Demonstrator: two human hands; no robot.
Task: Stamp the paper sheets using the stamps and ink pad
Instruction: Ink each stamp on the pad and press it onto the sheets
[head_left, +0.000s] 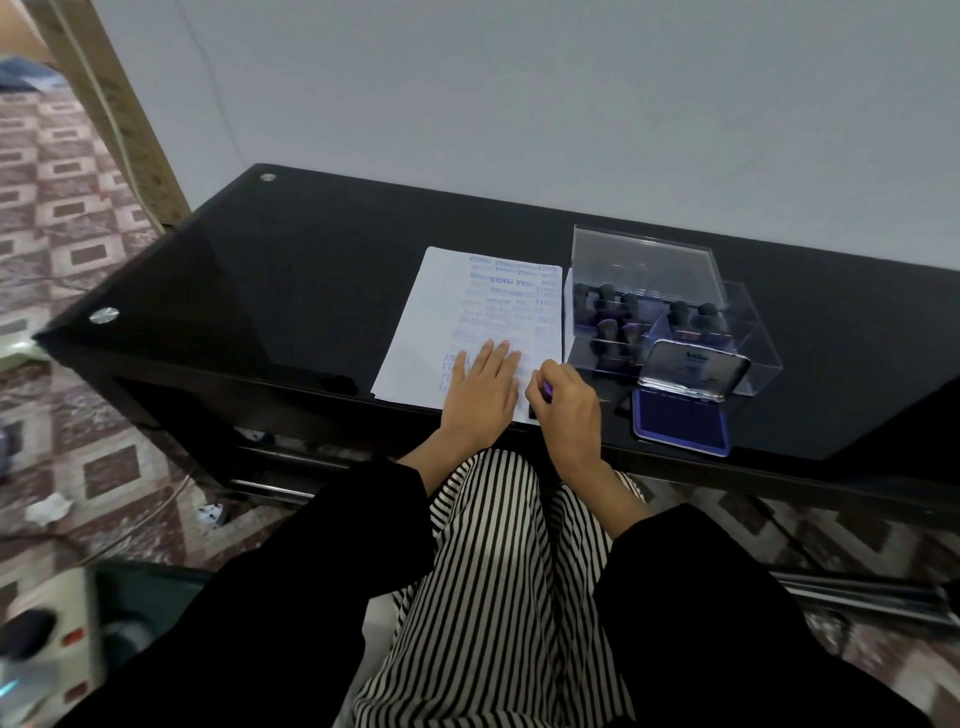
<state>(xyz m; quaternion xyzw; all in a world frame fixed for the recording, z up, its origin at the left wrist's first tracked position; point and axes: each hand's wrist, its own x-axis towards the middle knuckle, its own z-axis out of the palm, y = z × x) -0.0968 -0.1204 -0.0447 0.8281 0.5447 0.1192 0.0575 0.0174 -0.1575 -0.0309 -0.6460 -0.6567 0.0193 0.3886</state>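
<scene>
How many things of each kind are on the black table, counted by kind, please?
Paper sheets: 1 visible, others beneath cannot be told
Ink pad, lid open: 1
Clear plastic stamp box: 1
Stamps in the box: about 7, some hidden
Stamp in the right hand: 1
Total: about 11

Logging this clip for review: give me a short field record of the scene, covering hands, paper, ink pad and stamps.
left hand: flat on the paper, holding it down
right hand: closed around a purple stamp at the paper's near right corner
paper: on the black table, already covered in blue prints
ink pad: open, right of the hands
stamp box: clear, lid up, more stamps inside
</scene>
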